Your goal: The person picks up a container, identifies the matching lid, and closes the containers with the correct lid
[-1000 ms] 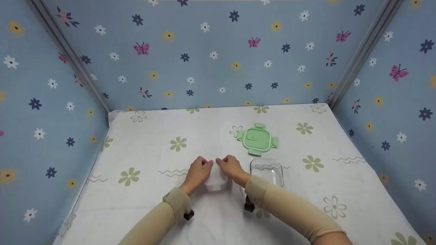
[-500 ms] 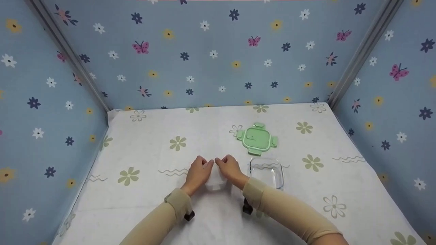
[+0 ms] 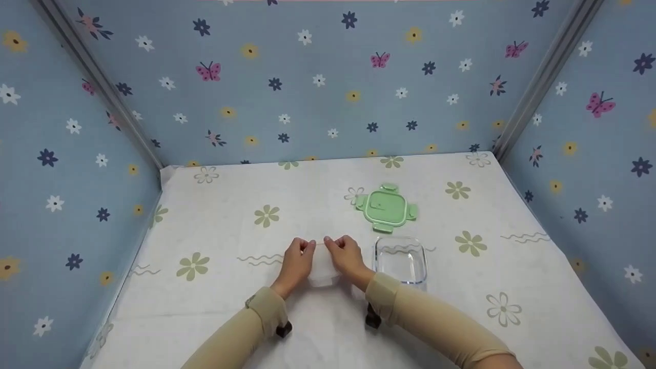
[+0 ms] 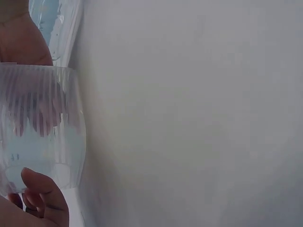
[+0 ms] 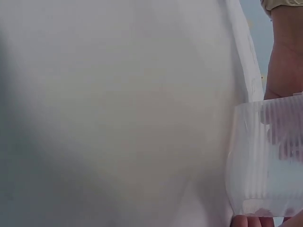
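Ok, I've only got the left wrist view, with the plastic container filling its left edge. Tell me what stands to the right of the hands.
Observer: A clear glass dish stands on the table, to the right of the right hand, which grips the ribbed plastic container.
Operator: Now give me whatever lies just beyond that dish.
Observer: A green lid with four side flaps, lying off the dish.
Operator: My patch of cloth looks plain. Describe the rest.
Observer: The white cloth carries flowers and wavy lines.
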Demonstrator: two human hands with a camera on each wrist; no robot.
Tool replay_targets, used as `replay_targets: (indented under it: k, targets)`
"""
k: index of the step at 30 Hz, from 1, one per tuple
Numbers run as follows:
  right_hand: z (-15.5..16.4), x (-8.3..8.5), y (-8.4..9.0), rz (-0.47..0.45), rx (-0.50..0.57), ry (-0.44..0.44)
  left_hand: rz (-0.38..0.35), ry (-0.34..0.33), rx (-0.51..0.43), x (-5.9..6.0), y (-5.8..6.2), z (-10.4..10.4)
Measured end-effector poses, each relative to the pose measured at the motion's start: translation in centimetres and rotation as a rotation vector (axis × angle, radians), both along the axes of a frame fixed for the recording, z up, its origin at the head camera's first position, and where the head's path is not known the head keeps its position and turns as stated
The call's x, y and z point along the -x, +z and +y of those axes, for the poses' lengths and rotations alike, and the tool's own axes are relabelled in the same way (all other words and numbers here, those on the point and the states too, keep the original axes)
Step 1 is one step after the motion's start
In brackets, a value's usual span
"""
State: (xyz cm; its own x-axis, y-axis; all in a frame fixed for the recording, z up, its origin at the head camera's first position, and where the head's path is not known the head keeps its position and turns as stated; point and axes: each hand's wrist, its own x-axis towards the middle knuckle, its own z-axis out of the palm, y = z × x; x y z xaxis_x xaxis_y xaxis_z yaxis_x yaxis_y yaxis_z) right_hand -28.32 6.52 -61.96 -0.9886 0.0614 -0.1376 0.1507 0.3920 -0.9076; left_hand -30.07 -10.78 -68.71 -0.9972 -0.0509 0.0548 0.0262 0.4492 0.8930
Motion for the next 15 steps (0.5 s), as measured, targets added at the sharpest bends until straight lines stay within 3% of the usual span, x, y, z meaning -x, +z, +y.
replay_targets:
  k: [2, 9, 10, 15]
  targets:
    - [-0.1, -0.9, 1.5, -0.021, 0.021, -0.004, -0.045, 0.002, -0.025, -0.5, 0.9, 0.1]
    - [-0.2, -0.9, 1.4, -0.063, 0.016, 0.005, -0.158, 0.004, -0.093, -3.2, 6.7, 0.8]
    - [-0.2, -0.8, 1.3, -0.067, 0.02, 0.009, -0.165, 0.002, -0.097, -3.4, 7.0, 0.9]
    - [0.2, 0.3, -0.3, -0.091, 0.013, 0.014, -0.148, -0.009, -0.092, -3.0, 6.2, 0.7]
